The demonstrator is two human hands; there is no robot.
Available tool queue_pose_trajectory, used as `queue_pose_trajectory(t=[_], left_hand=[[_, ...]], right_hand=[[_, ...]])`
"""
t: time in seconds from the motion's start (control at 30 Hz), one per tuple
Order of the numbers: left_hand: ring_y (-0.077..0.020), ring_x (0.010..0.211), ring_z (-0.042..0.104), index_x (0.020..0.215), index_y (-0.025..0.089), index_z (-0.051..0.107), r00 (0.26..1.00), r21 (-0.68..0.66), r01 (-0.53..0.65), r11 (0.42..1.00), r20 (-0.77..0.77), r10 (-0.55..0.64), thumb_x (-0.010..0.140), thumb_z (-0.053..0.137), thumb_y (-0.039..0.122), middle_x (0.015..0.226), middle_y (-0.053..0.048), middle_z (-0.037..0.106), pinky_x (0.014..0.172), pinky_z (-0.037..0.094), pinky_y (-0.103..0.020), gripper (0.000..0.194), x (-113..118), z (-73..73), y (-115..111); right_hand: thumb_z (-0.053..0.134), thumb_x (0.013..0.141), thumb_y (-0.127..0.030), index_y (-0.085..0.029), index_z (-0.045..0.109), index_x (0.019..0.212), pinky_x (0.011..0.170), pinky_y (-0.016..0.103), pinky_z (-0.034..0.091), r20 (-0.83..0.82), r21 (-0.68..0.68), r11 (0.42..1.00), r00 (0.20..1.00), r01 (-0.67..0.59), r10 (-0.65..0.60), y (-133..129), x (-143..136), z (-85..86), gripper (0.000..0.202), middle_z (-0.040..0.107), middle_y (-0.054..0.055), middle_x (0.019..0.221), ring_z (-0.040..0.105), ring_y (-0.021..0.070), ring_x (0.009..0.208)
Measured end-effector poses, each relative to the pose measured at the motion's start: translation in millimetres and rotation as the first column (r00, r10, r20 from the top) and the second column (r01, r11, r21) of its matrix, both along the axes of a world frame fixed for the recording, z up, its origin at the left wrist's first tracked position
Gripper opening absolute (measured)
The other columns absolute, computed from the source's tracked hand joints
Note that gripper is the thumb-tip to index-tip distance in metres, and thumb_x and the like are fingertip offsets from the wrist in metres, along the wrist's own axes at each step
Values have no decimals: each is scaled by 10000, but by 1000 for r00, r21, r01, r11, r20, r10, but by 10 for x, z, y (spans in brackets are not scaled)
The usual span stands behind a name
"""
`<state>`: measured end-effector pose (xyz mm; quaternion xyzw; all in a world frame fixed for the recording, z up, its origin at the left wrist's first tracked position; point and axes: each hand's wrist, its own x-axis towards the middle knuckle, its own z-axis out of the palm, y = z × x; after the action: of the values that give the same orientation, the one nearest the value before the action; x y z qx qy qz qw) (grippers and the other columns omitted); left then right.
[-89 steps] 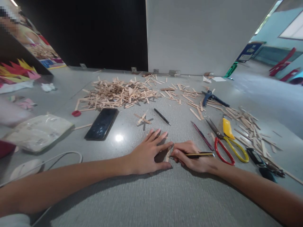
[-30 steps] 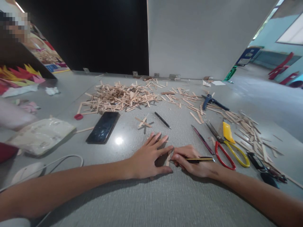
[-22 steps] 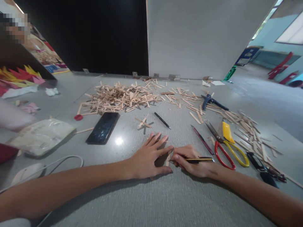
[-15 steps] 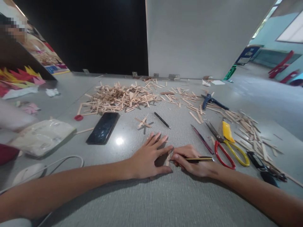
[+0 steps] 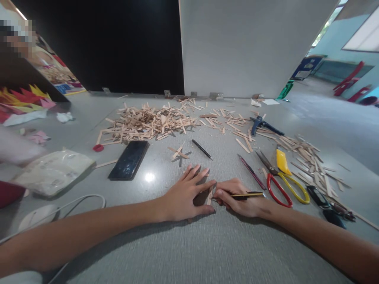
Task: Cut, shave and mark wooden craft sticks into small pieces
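Observation:
My left hand (image 5: pixel 185 193) lies on the grey table with its fingers spread, thumb and index finger touching a short wooden stick (image 5: pixel 210 195). My right hand (image 5: pixel 238 197) grips a dark pencil with a gold stripe (image 5: pixel 250 195), its tip down at the stick's right edge. Beyond my left hand lie crossed wooden pieces (image 5: pixel 178 152) and a black pen (image 5: pixel 202 149). A dark red pen (image 5: pixel 251 172) and scissors with red and yellow handles (image 5: pixel 276 173) rest to the right of my right hand.
A heap of wooden sticks (image 5: pixel 151 121) lies at the back, near upright panels. More sticks (image 5: pixel 314 161) are at the right, with blue cutters (image 5: pixel 263 125) and a yellow cutter (image 5: pixel 283 161). At the left are a phone (image 5: pixel 129 160), a plastic bag (image 5: pixel 57 170) and a white cable (image 5: pixel 85 196).
The view has shifted slightly, moving the items at the right a little leftward. Both hands keep nearly the same place and hold; the pencil remains at the stick.

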<state>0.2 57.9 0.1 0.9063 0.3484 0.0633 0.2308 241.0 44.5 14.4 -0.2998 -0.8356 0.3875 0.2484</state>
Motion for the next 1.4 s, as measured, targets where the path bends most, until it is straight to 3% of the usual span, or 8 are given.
queue_pose_trajectory(t=[0.3,0.63,1.4], left_hand=[[-463,1685,105,1669,287,479,999,-1,6,1000,-43,-6,951,649,803,1806,-154,248,1334,122,-746,901,17,27,-1],[-439,1692,126,1674,330,462,1000,33,13,999,1,-13,949,591,851,1809,-122,263,1340,147,-725,902,-16,-51,13],[-434,1692,140,1660,333,486,1000,43,8,999,26,-9,948,561,871,1806,-109,289,1345,150,-715,895,-21,-69,15]], right_hand=[[379,1159,-354,-231,505,749,601,267,370,-7,21,1000,1000,-3,3,4,4,-6,446,514,-50,652,460,117,555],[316,1178,-467,-225,517,736,583,264,376,13,24,1000,1000,7,-7,1,7,-9,543,532,-39,636,475,117,546],[332,1183,-481,-220,538,752,576,257,376,-29,35,999,1000,1,0,6,14,-31,544,534,-43,654,475,112,554]])
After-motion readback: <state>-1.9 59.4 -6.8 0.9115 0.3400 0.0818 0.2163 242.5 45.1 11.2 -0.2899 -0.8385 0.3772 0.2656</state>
